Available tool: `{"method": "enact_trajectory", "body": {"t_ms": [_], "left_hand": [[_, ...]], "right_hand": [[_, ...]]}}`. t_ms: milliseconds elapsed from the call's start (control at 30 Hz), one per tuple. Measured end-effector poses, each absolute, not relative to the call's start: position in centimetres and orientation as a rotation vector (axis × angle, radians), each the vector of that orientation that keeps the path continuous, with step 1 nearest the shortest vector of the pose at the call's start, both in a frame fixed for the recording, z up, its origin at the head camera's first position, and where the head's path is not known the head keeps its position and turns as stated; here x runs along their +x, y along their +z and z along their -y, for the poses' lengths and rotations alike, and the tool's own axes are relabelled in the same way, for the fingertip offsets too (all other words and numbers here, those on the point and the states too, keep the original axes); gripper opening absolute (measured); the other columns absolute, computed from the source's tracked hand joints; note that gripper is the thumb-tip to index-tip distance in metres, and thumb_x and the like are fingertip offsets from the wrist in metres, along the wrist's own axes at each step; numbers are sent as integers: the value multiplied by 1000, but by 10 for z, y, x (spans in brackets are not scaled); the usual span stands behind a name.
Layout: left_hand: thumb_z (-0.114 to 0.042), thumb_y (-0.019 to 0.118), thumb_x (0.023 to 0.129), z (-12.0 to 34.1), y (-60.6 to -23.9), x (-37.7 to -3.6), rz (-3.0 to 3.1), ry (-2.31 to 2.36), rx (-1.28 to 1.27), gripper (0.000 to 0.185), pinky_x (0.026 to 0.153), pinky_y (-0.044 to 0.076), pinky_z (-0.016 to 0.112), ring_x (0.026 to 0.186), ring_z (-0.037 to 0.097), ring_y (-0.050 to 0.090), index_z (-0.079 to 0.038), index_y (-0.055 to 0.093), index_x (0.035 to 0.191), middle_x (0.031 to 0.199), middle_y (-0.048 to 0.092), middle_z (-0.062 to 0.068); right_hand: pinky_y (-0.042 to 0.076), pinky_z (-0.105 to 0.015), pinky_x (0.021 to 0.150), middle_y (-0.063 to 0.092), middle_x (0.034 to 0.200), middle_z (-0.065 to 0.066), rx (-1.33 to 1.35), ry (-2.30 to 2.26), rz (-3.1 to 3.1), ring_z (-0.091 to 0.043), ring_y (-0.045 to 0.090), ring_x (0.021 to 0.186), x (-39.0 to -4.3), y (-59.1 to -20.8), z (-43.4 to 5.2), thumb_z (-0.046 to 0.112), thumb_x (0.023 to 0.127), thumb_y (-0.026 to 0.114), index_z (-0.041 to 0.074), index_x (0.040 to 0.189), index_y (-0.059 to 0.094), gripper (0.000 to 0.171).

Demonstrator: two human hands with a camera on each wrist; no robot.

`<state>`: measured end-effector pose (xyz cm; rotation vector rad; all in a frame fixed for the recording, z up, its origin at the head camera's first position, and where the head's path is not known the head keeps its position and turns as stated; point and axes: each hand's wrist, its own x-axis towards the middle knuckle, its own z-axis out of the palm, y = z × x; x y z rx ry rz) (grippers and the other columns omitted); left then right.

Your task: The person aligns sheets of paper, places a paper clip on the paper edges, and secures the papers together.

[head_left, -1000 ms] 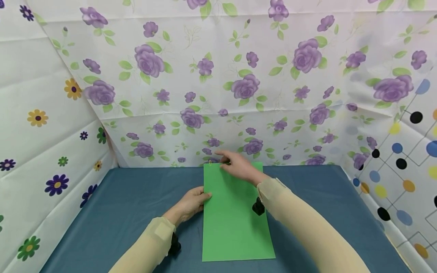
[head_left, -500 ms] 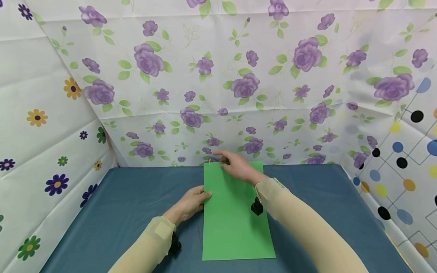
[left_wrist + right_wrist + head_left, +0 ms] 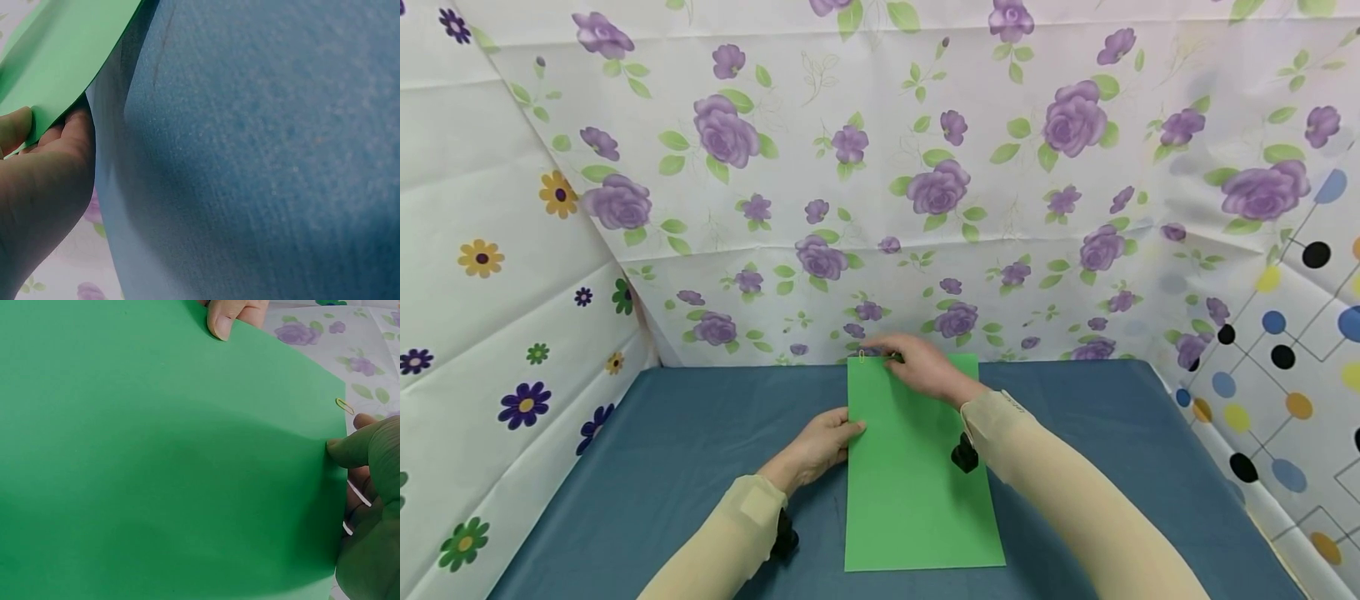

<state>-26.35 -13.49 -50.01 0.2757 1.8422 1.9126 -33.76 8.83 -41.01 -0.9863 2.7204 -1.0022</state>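
Observation:
A tall green sheet of paper is held between my two hands over the table. Its left edge is pinched by my left hand, thumb in front and fingers behind, as the left wrist view also shows. At the top edge my right hand grips the sheet, its thumb pressed on the front and fingers behind. A small yellow paper clip sits on that top edge near the left corner. The right index fingertip is close to the clip; whether it touches cannot be told.
Blue cloth covers the table. Behind it hangs a white curtain with purple roses. Patterned sheets flank it, flowers on the left and coloured dots on the right. Dark wrist cameras hang under both sleeves.
The right index finger has lowered and reached left toward the paper clip. The left hand and the green sheet have hardly moved.

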Motion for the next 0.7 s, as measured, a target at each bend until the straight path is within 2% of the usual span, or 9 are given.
{"method": "enact_trajectory", "body": {"t_ms": [200,367,700], "left_hand": [[-13,45,112,135,-501,-264,-1831,1914,285,39,95,56,44,118,33,64,4,46,147,134,62,20],[-13,45,112,134,-502,-264,-1827,1915,287,40,96,56,44,119,33,64,4,46,147,134,62,19],[-13,45,112,134,-500,-262,-1824,1917,282,38,95,56,44,118,32,65,5,47,146,133,63,19]], "right_hand": [[51,-40,102,57,145,3,-1000,-979,-2726,-19,56,129,-338,-412,-88,3,106,56,24,147,59,46],[51,-41,101,58,144,0,-1013,-963,-2742,-20,56,128,-338,-413,-89,3,106,56,24,148,58,47],[52,-39,99,61,139,1,-995,-946,-2762,-19,56,127,-335,-410,-88,4,106,57,33,143,62,47]]}}
